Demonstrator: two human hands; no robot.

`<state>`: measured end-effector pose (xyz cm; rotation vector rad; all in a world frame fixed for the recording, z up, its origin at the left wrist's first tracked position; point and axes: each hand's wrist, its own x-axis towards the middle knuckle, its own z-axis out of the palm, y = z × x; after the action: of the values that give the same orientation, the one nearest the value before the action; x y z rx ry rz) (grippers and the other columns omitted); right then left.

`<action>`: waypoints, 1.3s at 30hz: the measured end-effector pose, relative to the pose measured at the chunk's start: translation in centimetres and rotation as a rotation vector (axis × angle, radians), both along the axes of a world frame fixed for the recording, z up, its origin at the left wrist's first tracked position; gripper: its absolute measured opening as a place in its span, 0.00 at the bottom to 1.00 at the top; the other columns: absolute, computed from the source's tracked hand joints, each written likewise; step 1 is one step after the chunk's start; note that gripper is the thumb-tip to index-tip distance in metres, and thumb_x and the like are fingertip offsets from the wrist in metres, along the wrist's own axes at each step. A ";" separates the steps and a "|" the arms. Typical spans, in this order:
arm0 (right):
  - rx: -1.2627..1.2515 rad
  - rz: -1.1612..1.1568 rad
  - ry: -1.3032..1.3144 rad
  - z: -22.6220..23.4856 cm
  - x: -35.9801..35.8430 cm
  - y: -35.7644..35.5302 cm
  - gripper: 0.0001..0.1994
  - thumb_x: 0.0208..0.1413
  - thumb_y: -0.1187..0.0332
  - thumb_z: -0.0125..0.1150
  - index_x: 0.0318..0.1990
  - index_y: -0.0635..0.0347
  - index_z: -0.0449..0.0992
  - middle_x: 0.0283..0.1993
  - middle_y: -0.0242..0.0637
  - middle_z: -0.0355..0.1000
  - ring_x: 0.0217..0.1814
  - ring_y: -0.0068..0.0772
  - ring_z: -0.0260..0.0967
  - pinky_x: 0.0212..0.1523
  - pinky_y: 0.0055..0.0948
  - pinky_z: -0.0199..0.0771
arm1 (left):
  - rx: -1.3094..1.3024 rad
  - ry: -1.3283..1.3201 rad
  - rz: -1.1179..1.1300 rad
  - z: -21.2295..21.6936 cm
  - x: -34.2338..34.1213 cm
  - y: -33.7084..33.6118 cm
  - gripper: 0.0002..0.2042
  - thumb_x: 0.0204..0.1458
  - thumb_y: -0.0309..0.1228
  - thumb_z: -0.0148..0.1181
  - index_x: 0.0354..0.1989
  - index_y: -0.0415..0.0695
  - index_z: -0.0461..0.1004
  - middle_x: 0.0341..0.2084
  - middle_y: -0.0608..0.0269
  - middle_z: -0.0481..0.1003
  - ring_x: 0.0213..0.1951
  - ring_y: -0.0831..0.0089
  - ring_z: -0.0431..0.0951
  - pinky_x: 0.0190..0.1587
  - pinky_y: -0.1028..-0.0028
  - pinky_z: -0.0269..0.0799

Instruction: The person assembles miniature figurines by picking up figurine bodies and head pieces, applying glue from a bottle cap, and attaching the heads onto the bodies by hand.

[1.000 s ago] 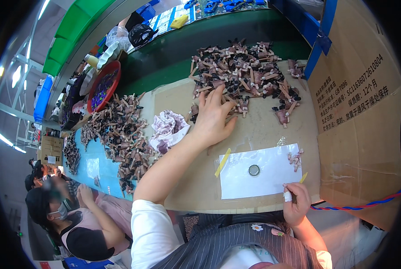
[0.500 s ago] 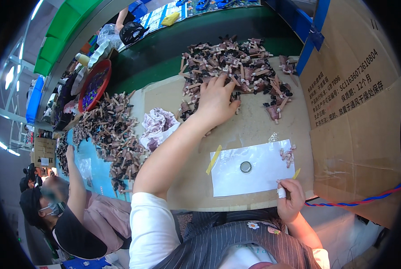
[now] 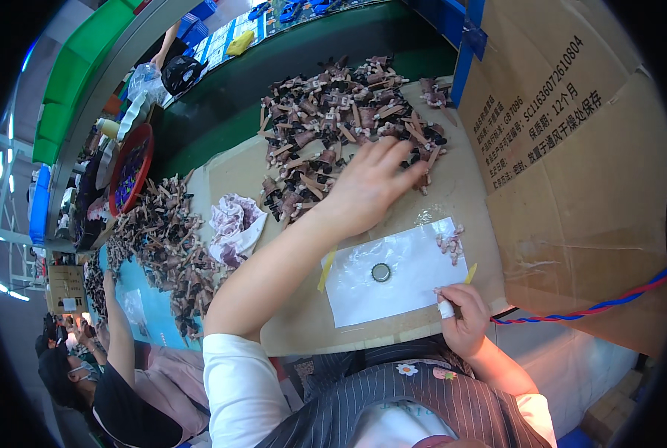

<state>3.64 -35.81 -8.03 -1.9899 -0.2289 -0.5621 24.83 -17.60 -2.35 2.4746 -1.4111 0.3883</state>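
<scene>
Left hand (image 3: pixel 378 179) half-curled at near right edge of figurine heap (image 3: pixel 337 101), far side; grip hidden (can't tell). Right hand (image 3: pixel 464 317) bent inward beside white sheet (image 3: pixel 363 299), hold unclear. Hasty raking could scatter figurines.

The bare left forearm (image 3: pixel 277 272) extends diagonally forward and to the right from a bent elbow, below which a white fabric sleeve (image 3: pixel 240 388) covers the upper arm. The bare left hand (image 3: pixel 371 183) is palm down, fingers slightly bent. The bare right hand (image 3: pixel 464 317) is positioned closer to the torso, fingers curled, one digit bearing white wrapping (image 3: pixel 445 308). Whether either hand's fingertips grip anything cannot be confirmed from this angle.
</scene>
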 end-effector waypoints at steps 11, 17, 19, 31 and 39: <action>0.024 0.017 0.000 -0.1 0.0 -0.2 0.12 0.46 0.81 0.63 0.40 0.64 0.75 0.35 0.44 0.74 0.33 0.43 0.74 0.32 0.34 0.73 | 0.034 -0.200 -0.066 -1.1 0.6 0.5 0.10 0.43 0.28 0.63 0.34 0.44 0.71 0.55 0.55 0.68 0.62 0.54 0.63 0.66 0.50 0.51; 0.020 0.025 0.013 0.2 0.0 -0.1 0.12 0.46 0.82 0.63 0.40 0.65 0.75 0.35 0.44 0.74 0.33 0.44 0.74 0.31 0.34 0.73 | -0.248 -0.070 0.039 -1.8 -0.7 2.6 0.17 0.32 0.25 0.72 0.31 0.45 0.70 0.30 0.64 0.74 0.42 0.64 0.76 0.55 0.55 0.60; 0.005 0.020 0.009 0.2 0.0 -0.1 0.12 0.46 0.82 0.62 0.40 0.65 0.75 0.35 0.45 0.74 0.32 0.44 0.74 0.31 0.34 0.73 | -0.250 -0.073 0.060 -1.6 -1.0 2.7 0.17 0.32 0.25 0.72 0.31 0.45 0.70 0.30 0.64 0.74 0.41 0.64 0.76 0.54 0.56 0.61; 0.023 0.023 0.011 0.1 0.0 0.1 0.11 0.47 0.82 0.63 0.40 0.64 0.75 0.35 0.44 0.75 0.33 0.44 0.74 0.32 0.35 0.74 | -0.029 0.350 0.049 0.9 0.7 1.0 0.12 0.43 0.31 0.69 0.34 0.42 0.74 0.29 0.59 0.75 0.38 0.60 0.75 0.48 0.64 0.64; 0.007 0.025 0.005 0.0 0.0 0.0 0.11 0.46 0.81 0.63 0.40 0.64 0.76 0.35 0.44 0.74 0.32 0.43 0.74 0.32 0.34 0.74 | -0.108 -0.023 0.123 -0.4 2.7 -3.6 0.13 0.42 0.32 0.67 0.37 0.43 0.76 0.38 0.56 0.72 0.47 0.58 0.71 0.50 0.62 0.63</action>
<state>3.60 -35.77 -8.06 -1.9793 -0.2476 -0.5413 27.49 -21.16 -2.75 2.4831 -1.2156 0.5070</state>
